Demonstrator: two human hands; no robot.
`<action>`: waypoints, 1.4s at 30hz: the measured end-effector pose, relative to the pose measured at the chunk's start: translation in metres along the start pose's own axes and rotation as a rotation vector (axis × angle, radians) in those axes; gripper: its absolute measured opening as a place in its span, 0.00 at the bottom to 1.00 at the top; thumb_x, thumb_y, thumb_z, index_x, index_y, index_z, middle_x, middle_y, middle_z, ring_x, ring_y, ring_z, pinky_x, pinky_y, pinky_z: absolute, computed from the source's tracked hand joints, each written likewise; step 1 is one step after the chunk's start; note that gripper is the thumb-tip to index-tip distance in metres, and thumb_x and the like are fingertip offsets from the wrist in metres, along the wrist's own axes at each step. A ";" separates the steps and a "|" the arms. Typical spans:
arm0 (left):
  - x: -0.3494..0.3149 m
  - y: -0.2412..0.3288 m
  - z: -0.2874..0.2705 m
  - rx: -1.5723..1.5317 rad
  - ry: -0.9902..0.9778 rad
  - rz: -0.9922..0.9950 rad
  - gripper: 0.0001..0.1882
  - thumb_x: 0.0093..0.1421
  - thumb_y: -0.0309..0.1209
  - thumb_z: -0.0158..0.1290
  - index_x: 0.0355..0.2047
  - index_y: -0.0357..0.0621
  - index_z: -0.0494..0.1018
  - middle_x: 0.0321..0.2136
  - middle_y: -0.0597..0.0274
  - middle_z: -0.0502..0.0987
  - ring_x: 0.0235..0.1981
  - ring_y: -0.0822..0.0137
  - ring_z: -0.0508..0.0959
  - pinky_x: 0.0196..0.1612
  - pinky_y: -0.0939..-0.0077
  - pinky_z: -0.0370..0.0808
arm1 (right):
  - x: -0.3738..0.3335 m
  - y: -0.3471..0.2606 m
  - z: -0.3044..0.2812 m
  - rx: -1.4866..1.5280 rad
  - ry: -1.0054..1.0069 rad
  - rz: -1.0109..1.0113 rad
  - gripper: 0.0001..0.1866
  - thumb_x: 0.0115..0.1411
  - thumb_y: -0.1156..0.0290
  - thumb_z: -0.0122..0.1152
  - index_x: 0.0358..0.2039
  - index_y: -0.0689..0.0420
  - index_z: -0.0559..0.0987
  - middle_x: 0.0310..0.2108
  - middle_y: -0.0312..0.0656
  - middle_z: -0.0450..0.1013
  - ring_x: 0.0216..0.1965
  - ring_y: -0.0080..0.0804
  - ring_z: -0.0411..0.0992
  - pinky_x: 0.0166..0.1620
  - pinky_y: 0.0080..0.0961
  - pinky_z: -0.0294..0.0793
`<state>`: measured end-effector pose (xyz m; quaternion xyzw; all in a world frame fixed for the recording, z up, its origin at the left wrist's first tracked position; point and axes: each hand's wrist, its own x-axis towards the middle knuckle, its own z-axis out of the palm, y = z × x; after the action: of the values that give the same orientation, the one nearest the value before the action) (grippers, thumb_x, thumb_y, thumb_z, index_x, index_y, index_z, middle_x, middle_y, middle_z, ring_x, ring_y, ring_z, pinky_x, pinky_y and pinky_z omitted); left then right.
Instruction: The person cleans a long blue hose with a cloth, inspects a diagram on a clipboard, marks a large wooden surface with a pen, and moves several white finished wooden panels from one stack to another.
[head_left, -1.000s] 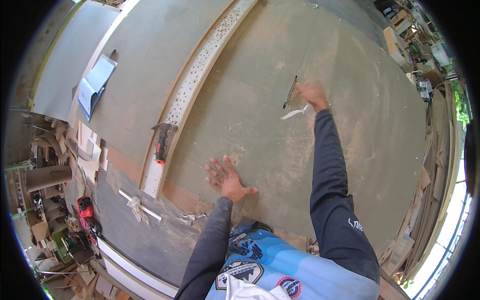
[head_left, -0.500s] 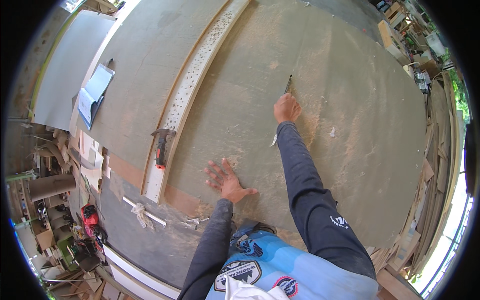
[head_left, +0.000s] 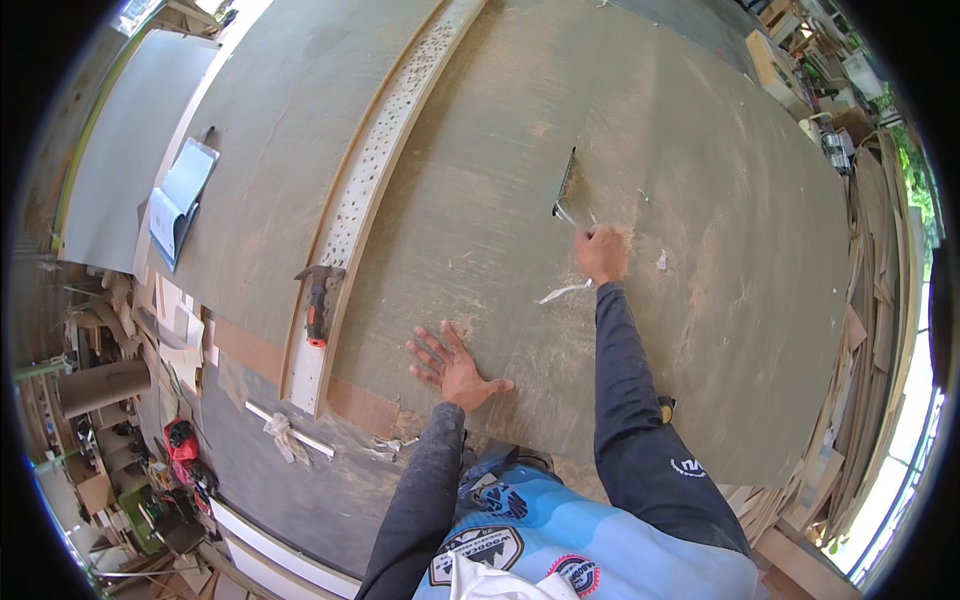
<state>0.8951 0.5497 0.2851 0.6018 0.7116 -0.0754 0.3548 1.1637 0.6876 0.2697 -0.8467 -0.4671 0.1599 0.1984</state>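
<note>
1. Right hand [head_left: 601,256] has come nearer the body and a little rightward since half a second ago, and more of the tool [head_left: 565,182] now shows; the left hand [head_left: 455,372] keeps its place.
2. That tool, a thin dark bar with a pale handle, is to the right of the hammer [head_left: 319,308] and farther from the body than it, over the table [head_left: 500,180].
3. Right fingers are curled closed around the handle's near end (the back of the hand hides part of the grip).
4. Left fingers are spread wide, palm down on the table, with nothing in them; this hand is right of the hammer and nearer the body.
5. Pale brown dust [head_left: 715,240] streaks the table, mostly well to the hammer's right. A white scrap [head_left: 565,291] lies right of the hammer too, just beside the right wrist.
6. Under the hammer runs a white strip [head_left: 375,165], dotted with dark spots and reaching far beyond the hammer.
7. Left of the hammer and farther off, a blue folder [head_left: 187,185] lies open with pages showing.
8. Nearer the body than the hammer is a white rod [head_left: 318,445], a pale rag [head_left: 287,438] bunched on it.
</note>
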 end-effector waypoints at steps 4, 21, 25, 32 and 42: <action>0.001 0.000 0.001 0.005 -0.005 0.010 0.82 0.25 0.56 0.70 0.60 0.44 0.15 0.57 0.35 0.09 0.56 0.34 0.08 0.51 0.30 0.16 | 0.025 -0.002 -0.022 0.146 0.332 0.091 0.13 0.50 0.64 0.55 0.22 0.62 0.78 0.25 0.54 0.74 0.28 0.47 0.75 0.32 0.37 0.71; 0.001 0.003 0.002 0.063 -0.036 -0.033 0.83 0.25 0.60 0.69 0.59 0.44 0.13 0.57 0.34 0.08 0.56 0.34 0.08 0.52 0.32 0.15 | 0.019 -0.058 0.051 -0.273 0.120 0.012 0.09 0.57 0.66 0.56 0.31 0.60 0.74 0.31 0.45 0.71 0.28 0.32 0.75 0.29 0.27 0.72; 0.000 0.006 -0.002 0.074 -0.035 -0.038 0.83 0.25 0.59 0.69 0.59 0.44 0.13 0.57 0.34 0.09 0.56 0.34 0.08 0.52 0.31 0.15 | 0.020 -0.063 0.051 -0.218 0.125 0.052 0.08 0.53 0.72 0.57 0.29 0.63 0.72 0.30 0.49 0.72 0.29 0.39 0.74 0.32 0.33 0.72; 0.002 0.000 0.001 0.037 -0.036 -0.026 0.82 0.27 0.58 0.69 0.59 0.44 0.13 0.57 0.34 0.09 0.56 0.34 0.08 0.51 0.31 0.15 | -0.018 -0.046 0.048 -0.077 0.160 -0.038 0.10 0.57 0.68 0.52 0.30 0.63 0.72 0.31 0.48 0.72 0.27 0.41 0.74 0.31 0.34 0.71; 0.003 0.002 0.001 0.025 -0.039 -0.023 0.82 0.26 0.57 0.69 0.59 0.44 0.13 0.57 0.34 0.09 0.55 0.34 0.07 0.51 0.32 0.15 | -0.029 -0.020 0.020 0.132 0.404 -0.076 0.09 0.55 0.66 0.55 0.28 0.59 0.74 0.35 0.45 0.70 0.32 0.41 0.73 0.32 0.38 0.71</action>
<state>0.8967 0.5518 0.2835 0.5961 0.7105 -0.1000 0.3603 1.1252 0.6763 0.2642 -0.8285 -0.4378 0.0098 0.3490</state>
